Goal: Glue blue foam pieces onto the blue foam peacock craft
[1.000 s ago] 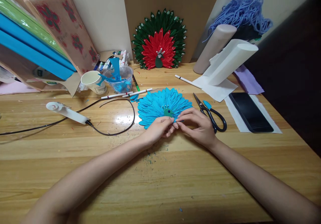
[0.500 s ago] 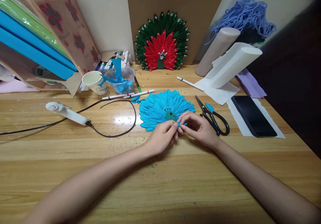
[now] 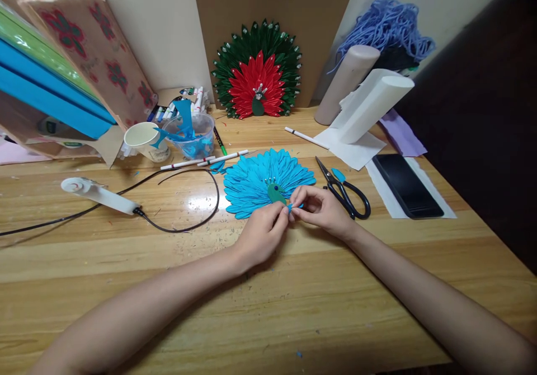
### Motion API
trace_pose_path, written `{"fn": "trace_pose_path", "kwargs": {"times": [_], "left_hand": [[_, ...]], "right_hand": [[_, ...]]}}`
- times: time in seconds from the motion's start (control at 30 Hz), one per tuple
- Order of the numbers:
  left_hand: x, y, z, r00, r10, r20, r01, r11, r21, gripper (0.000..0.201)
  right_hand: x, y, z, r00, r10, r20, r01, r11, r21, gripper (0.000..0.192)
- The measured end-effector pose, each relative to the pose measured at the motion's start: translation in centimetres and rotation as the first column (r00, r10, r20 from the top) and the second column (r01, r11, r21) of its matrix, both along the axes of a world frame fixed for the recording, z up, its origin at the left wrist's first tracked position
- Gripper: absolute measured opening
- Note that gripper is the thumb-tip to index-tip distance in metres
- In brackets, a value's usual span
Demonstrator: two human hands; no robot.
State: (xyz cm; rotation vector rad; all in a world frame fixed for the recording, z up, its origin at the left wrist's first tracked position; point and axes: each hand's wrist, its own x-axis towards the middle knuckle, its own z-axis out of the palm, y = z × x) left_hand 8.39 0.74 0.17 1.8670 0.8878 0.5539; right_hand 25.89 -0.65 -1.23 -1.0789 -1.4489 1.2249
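Your left hand (image 3: 262, 232) and right hand (image 3: 321, 210) meet fingertip to fingertip, pinching a small blue paper petal (image 3: 292, 207) between them. It sits at the near edge of a blue paper peacock fan (image 3: 260, 182) lying flat on the wooden table (image 3: 268, 308). Black scissors (image 3: 346, 193) lie just right of the fan.

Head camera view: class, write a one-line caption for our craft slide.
Both hands, left hand and right hand, pinch a small blue petal beside a blue paper peacock fan, scissors nearby.

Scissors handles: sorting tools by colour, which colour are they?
Black, on the scissors in the head view.
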Motion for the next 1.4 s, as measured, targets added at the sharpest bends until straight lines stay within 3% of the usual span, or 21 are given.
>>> {"fn": "trace_pose_path", "kwargs": {"times": [0.17, 0.57, 0.77, 1.07, 1.27, 1.4], "left_hand": [[0.0, -0.2, -0.1, 0.999, 0.013, -0.047, -0.011, 0.999, 0.046, 0.028], [0.1, 0.0, -0.5, 0.998, 0.043, -0.043, -0.043, 0.999, 0.007, 0.027], [0.1, 0.1, -0.3, 0.993, 0.107, -0.041, -0.109, 0.993, -0.049, 0.031], [0.1, 0.6, -0.4, 0.989, 0.150, 0.014, -0.145, 0.975, -0.171, 0.034], [0.0, 1.2, -0.5, 0.996, 0.071, 0.057, -0.053, 0.964, -0.262, 0.036], [-0.1, 1.0, -0.1, 0.990, 0.088, 0.107, -0.061, 0.970, -0.234, 0.032]], "right_hand": [[0.1, 0.0, 0.1, 1.000, 0.008, 0.012, -0.007, 1.000, -0.014, 0.016], [0.0, 0.0, 0.0, 0.999, -0.020, 0.039, 0.022, 0.998, -0.062, 0.019], [0.1, 0.2, 0.3, 0.998, -0.044, 0.035, 0.045, 0.999, -0.015, 0.018], [-0.6, -0.4, 0.5, 0.987, -0.054, 0.151, 0.026, 0.982, 0.185, 0.007], [-0.7, -0.6, 0.4, 0.973, -0.141, 0.182, 0.113, 0.981, 0.158, 0.009], [-0.6, -0.5, 0.1, 0.977, -0.155, 0.143, 0.138, 0.983, 0.123, 0.011]]}}
